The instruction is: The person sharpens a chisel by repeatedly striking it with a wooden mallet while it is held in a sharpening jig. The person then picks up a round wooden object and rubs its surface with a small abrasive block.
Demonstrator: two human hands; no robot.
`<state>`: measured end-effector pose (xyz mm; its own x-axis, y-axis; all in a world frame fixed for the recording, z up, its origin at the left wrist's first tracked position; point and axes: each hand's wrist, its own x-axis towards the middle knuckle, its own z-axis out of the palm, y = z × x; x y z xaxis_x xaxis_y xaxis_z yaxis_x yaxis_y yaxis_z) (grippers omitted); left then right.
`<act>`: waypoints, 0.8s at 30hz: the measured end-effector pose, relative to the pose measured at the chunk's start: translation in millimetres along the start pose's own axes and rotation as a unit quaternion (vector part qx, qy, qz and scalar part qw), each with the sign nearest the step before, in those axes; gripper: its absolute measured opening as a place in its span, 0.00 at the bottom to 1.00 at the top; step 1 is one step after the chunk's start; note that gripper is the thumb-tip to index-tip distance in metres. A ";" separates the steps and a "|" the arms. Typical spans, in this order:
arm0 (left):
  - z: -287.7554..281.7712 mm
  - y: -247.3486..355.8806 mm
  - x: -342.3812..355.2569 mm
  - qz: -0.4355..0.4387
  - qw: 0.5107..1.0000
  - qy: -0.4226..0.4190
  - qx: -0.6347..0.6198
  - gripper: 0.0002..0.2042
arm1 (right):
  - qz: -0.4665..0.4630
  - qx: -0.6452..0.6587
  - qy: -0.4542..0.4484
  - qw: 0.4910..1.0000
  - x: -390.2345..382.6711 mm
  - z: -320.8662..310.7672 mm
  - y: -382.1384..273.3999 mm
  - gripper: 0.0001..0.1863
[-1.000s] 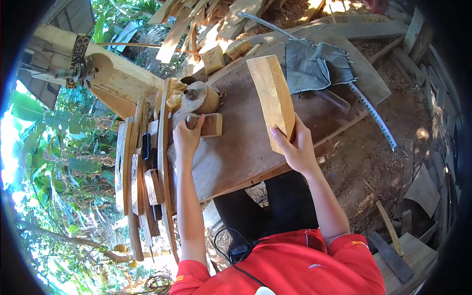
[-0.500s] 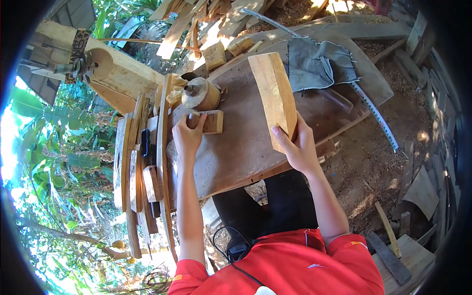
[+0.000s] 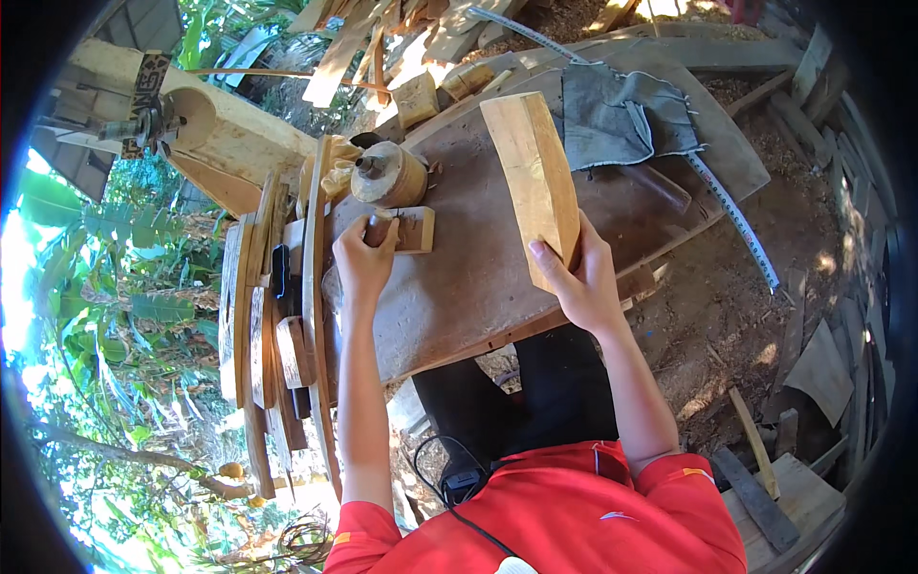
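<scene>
My right hand [image 3: 585, 277] grips the lower end of a thick, slightly curved wooden block [image 3: 531, 177], thumb on its face, and holds it upright above the workbench [image 3: 449, 297]. At the left side of the bench, my left hand [image 3: 363, 258] is closed on a short round wooden handle [image 3: 379, 227]. Right beside that handle lies a small rectangular wooden block [image 3: 415, 231]; whether the two are joined I cannot tell. Just beyond them stands a squat round container [image 3: 390, 176] with a dark knob on top.
A grey cloth [image 3: 612, 120] lies at the far right of the bench, with a tape measure [image 3: 732, 210] extended past it over the edge. Wooden boards [image 3: 258, 335] stand along the left edge. Wood offcuts [image 3: 416, 100] lie at the back; scraps [image 3: 755, 445] litter the ground at right.
Both hands keep their hold and stay nearly in place. The curved block has shifted very slightly, and the whole view has moved a little.
</scene>
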<state>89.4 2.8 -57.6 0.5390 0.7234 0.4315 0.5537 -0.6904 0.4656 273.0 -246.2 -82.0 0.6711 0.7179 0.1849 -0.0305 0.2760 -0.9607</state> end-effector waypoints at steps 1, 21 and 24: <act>-4.0 1.1 1.5 -0.004 1.000 -0.007 -0.003 0.14 | 0.001 -0.001 0.001 1.000 0.2 -0.5 0.0 0.20; -28.8 9.1 -23.3 0.016 0.995 -0.098 -0.012 0.13 | -0.007 -0.016 -0.006 1.000 -0.6 2.9 -2.9 0.17; -30.8 17.4 -20.2 0.026 0.993 -0.112 -0.014 0.15 | -0.010 -0.029 -0.001 1.000 -0.6 0.2 -1.3 0.17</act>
<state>68.6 -23.5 -34.4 0.6959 0.6633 0.2754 0.5048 -0.7245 0.4693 272.5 -246.9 -80.8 0.6692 0.7145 0.2038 0.0251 0.2525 -0.9673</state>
